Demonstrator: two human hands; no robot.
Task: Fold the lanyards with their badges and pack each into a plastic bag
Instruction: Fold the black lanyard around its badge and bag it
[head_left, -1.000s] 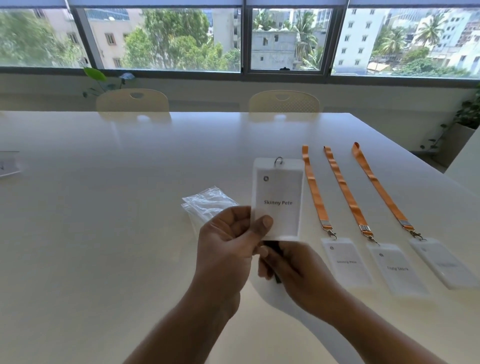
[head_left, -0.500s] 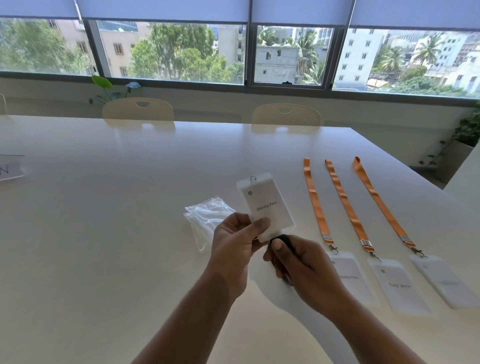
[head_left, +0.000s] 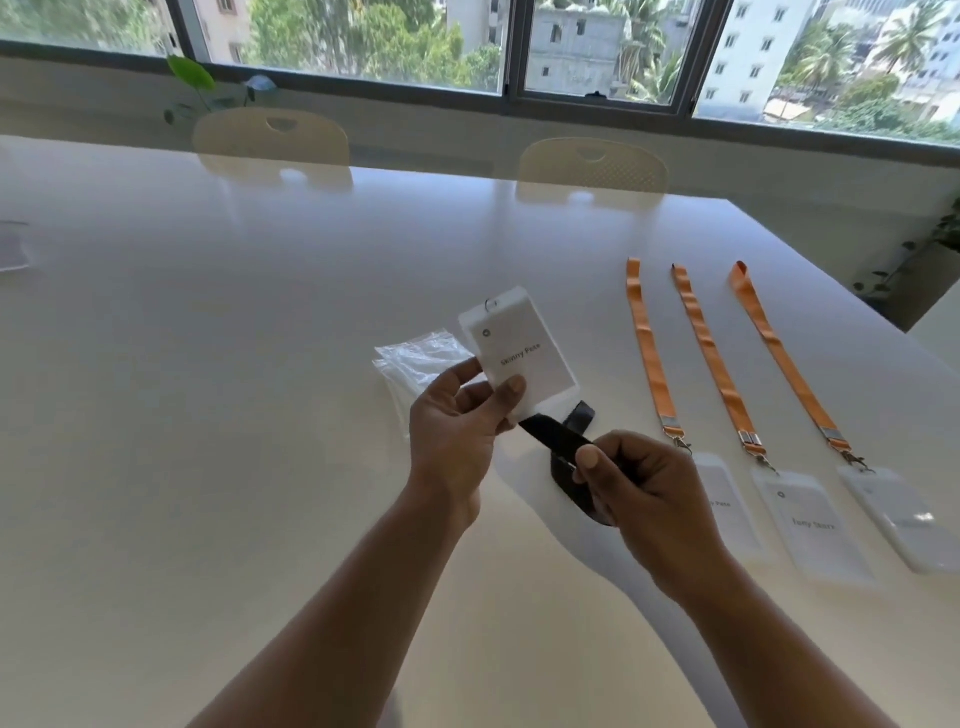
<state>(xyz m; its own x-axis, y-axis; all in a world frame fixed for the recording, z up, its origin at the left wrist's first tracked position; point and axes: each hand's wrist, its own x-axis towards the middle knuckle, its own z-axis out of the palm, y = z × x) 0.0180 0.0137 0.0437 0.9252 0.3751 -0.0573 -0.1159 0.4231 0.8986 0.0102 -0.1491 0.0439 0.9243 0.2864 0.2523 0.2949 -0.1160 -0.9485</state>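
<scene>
Left hand (head_left: 457, 431): I see it raised above the table (head_left: 208, 415), thumb on the printed face of the held badge (head_left: 519, 358) and fingers curled behind it, pinching the badge at its lower corner.
Right hand (head_left: 639, 488): it sits just below and to the right of the badge; thumb and curled fingers pinch the black lanyard (head_left: 558, 441).
Held badge: a white card in a clear sleeve, tilted, with a metal ring at its top edge. It is held clear of the table. I read "Skinny Pete" on it.
Black lanyard: the strap runs from under the badge's lower edge into the right hand. One loop shows behind the strap and another hangs below the fingers.
Plastic bags (head_left: 415, 358): a small stack of clear bags lies flat on the table just behind the left hand, partly hidden by it.
Orange lanyards (head_left: 711, 358): three lie straight and side by side on the right of the table, not touching one another.
Flat badges (head_left: 805, 525): one white badge is clipped to the near end of each orange lanyard; the right hand partly covers the nearest.
Chairs (head_left: 270, 137): two cream chairs stand at the far edge of the table, below the window (head_left: 363, 41).
</scene>
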